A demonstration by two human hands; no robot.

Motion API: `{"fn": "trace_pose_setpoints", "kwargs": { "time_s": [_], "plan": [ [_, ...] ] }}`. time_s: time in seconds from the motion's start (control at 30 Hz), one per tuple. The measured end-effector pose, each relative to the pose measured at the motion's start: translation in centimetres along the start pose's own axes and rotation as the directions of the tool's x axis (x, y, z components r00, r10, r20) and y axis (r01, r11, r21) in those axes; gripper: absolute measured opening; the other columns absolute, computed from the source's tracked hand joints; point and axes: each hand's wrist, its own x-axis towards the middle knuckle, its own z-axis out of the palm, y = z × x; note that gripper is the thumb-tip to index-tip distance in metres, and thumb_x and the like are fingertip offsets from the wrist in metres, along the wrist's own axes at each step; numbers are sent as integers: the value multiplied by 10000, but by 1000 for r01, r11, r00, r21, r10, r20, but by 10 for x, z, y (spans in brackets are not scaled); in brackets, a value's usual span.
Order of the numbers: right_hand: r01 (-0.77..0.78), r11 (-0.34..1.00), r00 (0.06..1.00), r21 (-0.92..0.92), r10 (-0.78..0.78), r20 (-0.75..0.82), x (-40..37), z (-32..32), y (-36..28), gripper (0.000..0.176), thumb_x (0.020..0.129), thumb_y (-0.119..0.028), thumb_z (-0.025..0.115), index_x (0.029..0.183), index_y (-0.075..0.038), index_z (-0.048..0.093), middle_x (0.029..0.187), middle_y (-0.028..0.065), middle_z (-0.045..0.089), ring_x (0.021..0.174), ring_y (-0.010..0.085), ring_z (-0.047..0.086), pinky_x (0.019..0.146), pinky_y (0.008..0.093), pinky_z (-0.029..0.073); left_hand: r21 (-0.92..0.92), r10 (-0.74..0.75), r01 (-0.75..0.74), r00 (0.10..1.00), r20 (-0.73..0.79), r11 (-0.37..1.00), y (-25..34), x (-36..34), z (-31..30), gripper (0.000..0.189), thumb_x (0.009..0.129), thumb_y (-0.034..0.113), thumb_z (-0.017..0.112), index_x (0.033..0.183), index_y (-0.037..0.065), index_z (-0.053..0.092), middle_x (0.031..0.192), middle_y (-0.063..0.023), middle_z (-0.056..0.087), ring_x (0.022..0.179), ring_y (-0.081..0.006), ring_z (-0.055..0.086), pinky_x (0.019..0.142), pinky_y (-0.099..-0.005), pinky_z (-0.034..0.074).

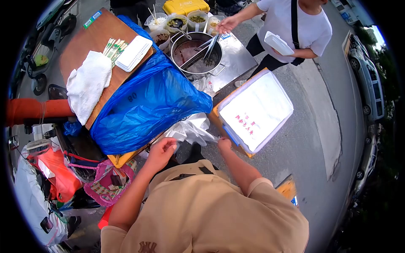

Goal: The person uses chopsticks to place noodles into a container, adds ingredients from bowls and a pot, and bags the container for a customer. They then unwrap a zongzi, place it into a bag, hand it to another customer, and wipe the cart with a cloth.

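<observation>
My right hand point(224, 144) is closed in a pinch on the edge of a thin white plastic bag point(192, 127). The bag stretches left from it in a loose, crumpled bunch beneath the blue plastic sheet point(143, 101). Close to the bunch's left side is my left hand point(162, 152), its fingers curled in toward the thumb; whatever they hold, if anything, is hidden. Just beyond my right hand stands a white foam box point(263, 105) with red writing on its lid.
A large steel pot point(197, 52) with tongs stands ahead, near tubs of food point(197, 20). On the wooden board point(80, 42) lie a white towel point(89, 82), wrapped chopsticks point(114, 49) and white takeaway boxes point(134, 53). Across the metal tabletop point(238, 59), a person point(295, 29) holds a takeaway box.
</observation>
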Motion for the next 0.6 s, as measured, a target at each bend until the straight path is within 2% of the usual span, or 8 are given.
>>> {"fn": "trace_pose_setpoints", "kwargs": {
  "time_s": [0.1,0.17,0.27,0.37,0.43,0.5,0.53,0.6],
  "plan": [
    [147,958,972,247,-185,142,-26,-57,29,135,869,-130,682,951,-23,685,902,127,703,809,230,670,767,353,531,137,-8,-9,992,123,990,10,22,37,270,930,138,695,1173,22,673,1113,-83,687,940,-150,658,834,-299,525],
    [570,795,802,207,-593,70,-49,-102,34,147,887,-174,666,949,-41,659,1009,188,696,971,357,686,861,430,529,406,142,-270,937,318,873,17,38,65,454,866,183,755,1283,54,631,1288,-138,635,1160,-282,619,977,-394,499],
    [765,519,562,382,-827,-1,-97,-170,10,127,914,-135,636,977,-30,600,1021,172,666,962,328,667,854,399,520,461,404,-597,794,454,656,13,65,114,658,806,211,795,1407,103,550,1434,-151,545,1374,-384,453,1127,-466,393],
    [730,510,510,455,-850,134,-139,-241,-18,119,945,-97,598,1026,-18,562,998,163,663,904,318,657,803,379,516,380,299,-626,712,635,681,32,88,152,814,776,207,815,1499,145,448,1520,-138,466,1477,-401,304,1203,-483,296],
    [720,535,537,442,-833,135,-144,-268,-24,112,959,-96,585,1026,-11,556,964,164,662,872,314,650,780,379,509,307,370,-675,664,650,671,26,111,169,649,797,229,810,1392,125,575,1394,-123,597,1352,-352,496,1129,-446,400],
    [708,560,563,429,-815,135,-139,-284,-26,107,973,-94,572,1026,-4,549,931,164,660,840,309,644,758,378,503,383,-176,-231,606,776,894,42,123,177,431,836,259,795,1225,107,693,1176,-75,720,1135,-264,654,1011,-389,495],
    [667,621,663,411,-747,52,-135,-290,-27,120,983,-109,566,1030,-1,545,889,165,648,823,306,640,747,375,498,301,-72,-246,653,754,921,43,119,177,330,897,360,729,1020,57,767,893,-64,745,814,-225,686,760,-369,531],
    [662,623,726,417,-673,-146,-116,-285,-24,150,999,-145,555,1024,2,542,794,121,606,760,232,597,713,333,475,88,-119,80,680,724,993,30,119,173,351,950,359,676,1067,34,742,973,-82,742,904,-217,693,841,-368,535]
  ]
}}
